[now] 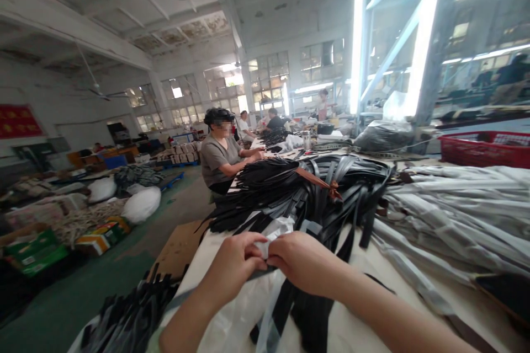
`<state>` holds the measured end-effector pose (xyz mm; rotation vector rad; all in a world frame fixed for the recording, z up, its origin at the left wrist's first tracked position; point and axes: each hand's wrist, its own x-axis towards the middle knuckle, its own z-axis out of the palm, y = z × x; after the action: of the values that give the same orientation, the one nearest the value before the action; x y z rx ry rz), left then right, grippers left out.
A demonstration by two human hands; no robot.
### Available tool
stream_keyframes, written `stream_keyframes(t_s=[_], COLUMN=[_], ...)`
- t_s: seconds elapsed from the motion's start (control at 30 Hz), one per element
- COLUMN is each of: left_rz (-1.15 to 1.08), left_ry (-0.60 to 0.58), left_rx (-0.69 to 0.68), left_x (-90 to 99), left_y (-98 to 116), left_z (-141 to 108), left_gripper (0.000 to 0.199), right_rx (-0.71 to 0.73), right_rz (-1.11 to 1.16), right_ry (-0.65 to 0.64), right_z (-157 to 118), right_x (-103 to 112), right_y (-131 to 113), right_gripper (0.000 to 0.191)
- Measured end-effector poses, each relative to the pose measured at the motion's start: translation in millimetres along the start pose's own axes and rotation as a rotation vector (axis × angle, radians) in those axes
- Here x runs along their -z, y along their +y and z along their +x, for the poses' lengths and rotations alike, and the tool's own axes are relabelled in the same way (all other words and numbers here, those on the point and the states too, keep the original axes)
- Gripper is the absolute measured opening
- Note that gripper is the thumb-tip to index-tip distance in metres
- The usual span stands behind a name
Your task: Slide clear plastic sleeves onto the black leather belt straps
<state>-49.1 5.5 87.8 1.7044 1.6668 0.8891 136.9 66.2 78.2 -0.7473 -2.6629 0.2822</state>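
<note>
Straps (pixel 290 198) on table (pixel 356 314) (co-worker (pixel 219 154) beyond)

Honestly can't see the pinch itself: the left hand (pixel 229 267) and right hand (pixel 304 258) cover most of that white plastic (pixel 273 244), and the black straps (pixel 310 314) run off the bottom edge.

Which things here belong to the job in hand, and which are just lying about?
In hand:
- left hand
- right hand
- white plastic, pinched between them
- black straps, piled just beyond

Lying about:
- grey straps
- red crate
- white sacks on the floor
</note>
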Motion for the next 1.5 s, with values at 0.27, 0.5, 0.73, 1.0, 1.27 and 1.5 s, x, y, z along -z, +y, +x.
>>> stream_keyframes(t_s=[0.27,0.5,0.73,1.0,1.27,1.5], left_rz=[0.01,-0.029,-0.106,-0.106,0.312,0.731], left_ry=[0.11,0.159,0.187,0.182,-0.033,0.536], left_rx=[0.014,0.021,0.033,-0.104,0.025,0.388], left_x=[12.5,-3.8,-7.7,1.0,93.4,219.7], left_y=[1,12,5,-18,-74,-97], left_z=[6,10,7,0,-70,-179], left_gripper=[0.038,0.03,0.036,0.056,0.049,0.038], right_rx=[-0.307,-0.312,-0.373,-0.23,-0.14,-0.216], right_rz=[1.23,1.412,1.407,1.301,1.306,1.184], right_ry=[0.201,0.201,0.335,0.328,0.329,0.155], right_z=[-1,10,12,6,-6,-13], right_x=[-13,-53,-54,-62,-43,-57], right_y=[32,-4,-3,-7,3,13], right_gripper=[0.038,0.056,0.061,0.05,0.036,0.048])
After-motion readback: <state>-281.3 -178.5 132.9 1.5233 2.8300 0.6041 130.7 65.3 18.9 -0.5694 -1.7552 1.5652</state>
